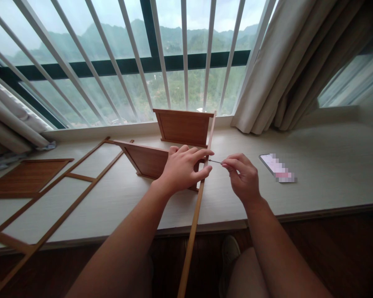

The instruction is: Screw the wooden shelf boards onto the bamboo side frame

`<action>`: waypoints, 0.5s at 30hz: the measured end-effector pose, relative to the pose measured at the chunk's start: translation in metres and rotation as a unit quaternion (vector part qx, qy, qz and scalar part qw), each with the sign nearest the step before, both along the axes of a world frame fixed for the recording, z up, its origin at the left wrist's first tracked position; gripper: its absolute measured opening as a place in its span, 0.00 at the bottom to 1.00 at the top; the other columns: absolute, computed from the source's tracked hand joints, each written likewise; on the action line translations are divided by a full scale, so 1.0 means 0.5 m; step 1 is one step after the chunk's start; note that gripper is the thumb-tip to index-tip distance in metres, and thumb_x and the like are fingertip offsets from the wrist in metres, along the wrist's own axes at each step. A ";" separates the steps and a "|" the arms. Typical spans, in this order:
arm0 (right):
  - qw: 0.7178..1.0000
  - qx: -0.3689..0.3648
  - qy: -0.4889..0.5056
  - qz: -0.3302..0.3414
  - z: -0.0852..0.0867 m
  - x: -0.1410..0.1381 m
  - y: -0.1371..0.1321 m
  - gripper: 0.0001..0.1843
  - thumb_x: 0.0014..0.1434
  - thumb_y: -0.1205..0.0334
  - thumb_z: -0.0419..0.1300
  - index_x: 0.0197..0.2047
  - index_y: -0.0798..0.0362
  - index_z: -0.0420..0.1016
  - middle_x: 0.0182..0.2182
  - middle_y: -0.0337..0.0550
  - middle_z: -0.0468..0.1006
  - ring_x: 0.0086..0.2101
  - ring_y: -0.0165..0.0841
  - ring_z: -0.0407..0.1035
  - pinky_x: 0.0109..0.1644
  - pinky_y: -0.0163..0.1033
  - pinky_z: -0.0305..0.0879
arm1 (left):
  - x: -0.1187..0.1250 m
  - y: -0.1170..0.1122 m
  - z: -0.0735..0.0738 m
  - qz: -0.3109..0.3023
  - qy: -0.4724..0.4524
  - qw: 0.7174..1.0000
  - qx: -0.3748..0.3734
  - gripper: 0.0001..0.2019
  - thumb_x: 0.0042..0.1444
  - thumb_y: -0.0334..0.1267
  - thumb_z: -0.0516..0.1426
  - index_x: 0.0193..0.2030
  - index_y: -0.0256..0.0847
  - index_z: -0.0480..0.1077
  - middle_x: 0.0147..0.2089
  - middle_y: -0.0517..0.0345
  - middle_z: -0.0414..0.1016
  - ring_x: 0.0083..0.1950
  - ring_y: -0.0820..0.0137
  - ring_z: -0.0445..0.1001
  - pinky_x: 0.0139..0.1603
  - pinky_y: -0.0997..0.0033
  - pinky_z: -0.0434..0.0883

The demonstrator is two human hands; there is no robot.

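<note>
My left hand (182, 167) is closed around a long thin wooden side rail (195, 223) and presses it against the end of a brown wooden shelf panel (146, 160). A second shelf panel (184, 127) stands behind it, also joined to the rail. My right hand (241, 176) pinches a thin metal screw or pin (215, 161), whose tip points at the rail just beside my left fingers. The rail runs from the window ledge down past the ledge's front edge between my knees.
A ladder-like wooden frame (54, 194) lies flat on the pale ledge (313, 174) at left, beside a loose slatted panel (26, 176). A phone (277, 167) lies at right. White window bars (184, 54) and curtains (286, 62) stand behind.
</note>
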State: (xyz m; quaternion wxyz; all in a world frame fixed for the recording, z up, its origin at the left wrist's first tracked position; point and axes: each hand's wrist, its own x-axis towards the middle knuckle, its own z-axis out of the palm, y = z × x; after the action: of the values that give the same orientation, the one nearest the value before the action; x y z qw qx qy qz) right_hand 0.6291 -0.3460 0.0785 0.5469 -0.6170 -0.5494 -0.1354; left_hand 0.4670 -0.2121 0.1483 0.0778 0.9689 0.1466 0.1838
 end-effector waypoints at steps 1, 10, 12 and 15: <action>1.000 0.001 0.001 -0.007 0.000 -0.002 -0.001 0.07 0.66 0.62 0.59 0.39 0.48 0.79 0.36 0.44 0.74 0.37 0.37 0.70 0.40 0.44 0.69 | 0.000 0.000 0.000 -0.001 -0.001 1.000 0.001 0.21 0.63 0.55 0.50 0.60 0.59 0.68 0.53 0.63 0.77 0.49 0.61 0.68 0.50 0.57 0.55; 0.998 0.033 0.044 -0.001 0.008 -0.029 0.002 0.08 0.67 0.61 0.58 0.41 0.47 0.80 0.42 0.46 0.77 0.41 0.38 0.72 0.39 0.43 0.73 | 0.001 0.000 -0.001 -0.001 -0.005 1.000 -0.002 0.21 0.63 0.54 0.50 0.60 0.58 0.68 0.53 0.63 0.77 0.49 0.61 0.68 0.50 0.57 0.55; 0.996 0.027 0.079 -0.007 0.004 -0.031 0.006 0.08 0.66 0.59 0.59 0.39 0.48 0.79 0.37 0.44 0.79 0.36 0.36 0.73 0.36 0.42 0.72 | 0.001 -0.001 -0.001 -0.001 -0.004 1.000 -0.004 0.20 0.63 0.54 0.50 0.59 0.58 0.68 0.53 0.63 0.77 0.50 0.61 0.68 0.50 0.57 0.55; 0.983 0.011 0.182 0.006 -0.006 -0.034 0.012 0.10 0.65 0.55 0.60 0.39 0.51 0.79 0.26 0.39 0.76 0.25 0.31 0.69 0.29 0.38 0.67 | 0.001 -0.001 -0.002 -0.001 -0.003 1.000 -0.002 0.20 0.63 0.54 0.50 0.59 0.57 0.69 0.54 0.62 0.77 0.50 0.61 0.68 0.50 0.57 0.55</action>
State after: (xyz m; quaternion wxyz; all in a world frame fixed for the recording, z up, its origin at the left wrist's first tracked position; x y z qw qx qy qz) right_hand 0.6119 -0.3398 0.0755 0.6455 -0.6216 -0.4432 -0.0240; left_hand 0.4675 -0.2126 0.1474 0.0805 0.9682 0.1462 0.1864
